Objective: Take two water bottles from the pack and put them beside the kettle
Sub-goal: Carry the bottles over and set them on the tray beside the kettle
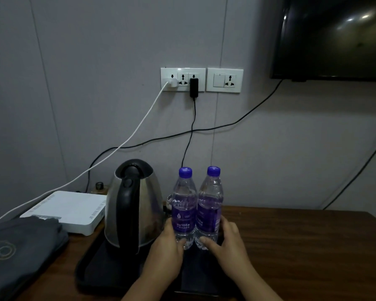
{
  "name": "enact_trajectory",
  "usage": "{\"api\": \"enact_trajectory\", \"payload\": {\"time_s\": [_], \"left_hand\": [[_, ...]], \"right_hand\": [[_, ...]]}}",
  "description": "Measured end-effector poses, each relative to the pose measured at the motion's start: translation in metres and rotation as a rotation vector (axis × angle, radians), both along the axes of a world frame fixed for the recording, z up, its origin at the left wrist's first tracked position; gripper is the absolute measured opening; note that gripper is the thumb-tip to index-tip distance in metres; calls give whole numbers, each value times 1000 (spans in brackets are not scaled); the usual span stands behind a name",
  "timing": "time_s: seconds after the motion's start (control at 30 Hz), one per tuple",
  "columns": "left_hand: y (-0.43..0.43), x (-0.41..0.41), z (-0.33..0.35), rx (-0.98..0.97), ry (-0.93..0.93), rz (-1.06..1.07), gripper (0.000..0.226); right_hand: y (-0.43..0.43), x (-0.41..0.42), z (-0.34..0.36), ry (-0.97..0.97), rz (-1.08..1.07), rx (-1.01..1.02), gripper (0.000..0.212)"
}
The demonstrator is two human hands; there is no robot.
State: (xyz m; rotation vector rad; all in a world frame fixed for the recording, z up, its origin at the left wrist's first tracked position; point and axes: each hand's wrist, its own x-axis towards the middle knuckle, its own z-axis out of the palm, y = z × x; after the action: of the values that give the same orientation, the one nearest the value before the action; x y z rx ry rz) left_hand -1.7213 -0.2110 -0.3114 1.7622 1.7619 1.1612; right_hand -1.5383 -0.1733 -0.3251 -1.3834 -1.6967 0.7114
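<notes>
Two clear water bottles with purple caps and purple labels stand upright side by side on a black tray point(96, 272), just right of a steel kettle point(132, 205) with a black handle. My left hand point(167, 246) wraps the base of the left bottle point(182, 205). My right hand point(228, 240) wraps the base of the right bottle point(211, 203). The two bottles touch each other. No bottle pack is in view.
A white router box point(67, 211) lies left of the kettle, with folded dark cloth point(20, 253) in front of it. Wall sockets point(182, 80) carry a white cable and black cords. A dark TV point(334, 35) hangs upper right. The brown wooden table point(313, 246) extends right.
</notes>
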Motion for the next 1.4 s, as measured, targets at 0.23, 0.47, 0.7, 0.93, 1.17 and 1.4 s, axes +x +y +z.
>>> {"api": "enact_trajectory", "payload": {"time_s": [0.23,0.47,0.7,0.93,1.17,1.4], "left_hand": [[5,4,6,21,48,50,69],[6,0,4,-29,-65,-4,65],[10,2,0,45,10,19,62],[7,0,4,15,-44,-82,62],[3,-1,6,42,14,39,66],[-1,1,8,-6,24,23,52]], "right_hand": [[-6,0,4,-15,20,6,62],[6,-1,-1,-87,-20,27,83],[2,0,-2,-79,10,16,65],[5,4,-5,-107,15,35,67],[6,1,-7,-120,8,61,69],[6,4,-10,-124,27,70,54]]}}
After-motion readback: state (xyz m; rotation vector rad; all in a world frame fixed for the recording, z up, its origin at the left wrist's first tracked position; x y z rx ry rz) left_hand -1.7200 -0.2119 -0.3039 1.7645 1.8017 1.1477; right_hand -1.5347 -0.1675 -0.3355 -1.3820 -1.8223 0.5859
